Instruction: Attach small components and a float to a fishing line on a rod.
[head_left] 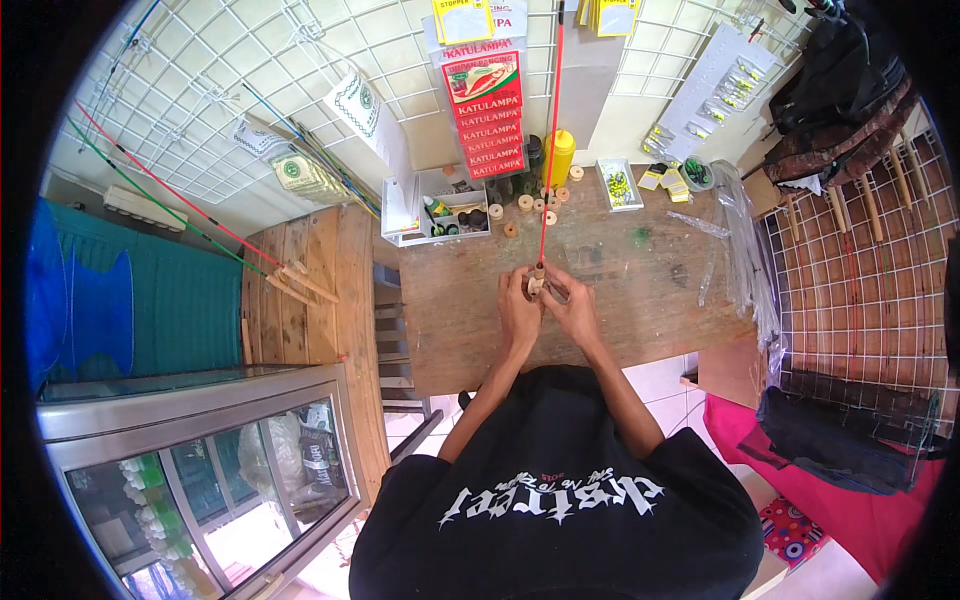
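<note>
Both of my hands meet above the middle of the wooden table, around the lower end of a thin red fishing rod [552,150]. The rod runs from there up to the top of the view. My left hand [517,308] is closed on its short wooden handle [538,284], where a small pale wooden piece shows between the fingers. From the other side, my right hand [573,305] pinches the same handle with bent fingers. The fingers partly cover the handle, so I cannot make out its exact shape.
Several wooden discs [525,203] lie beyond my hands, near a yellow bottle [560,158]. A white divided box [440,232] stands left of them, a small white tray [620,186] right. Clear plastic sleeves [745,260] hang over the table's [460,330] right edge. A glass-fronted cabinet [210,470] stands left.
</note>
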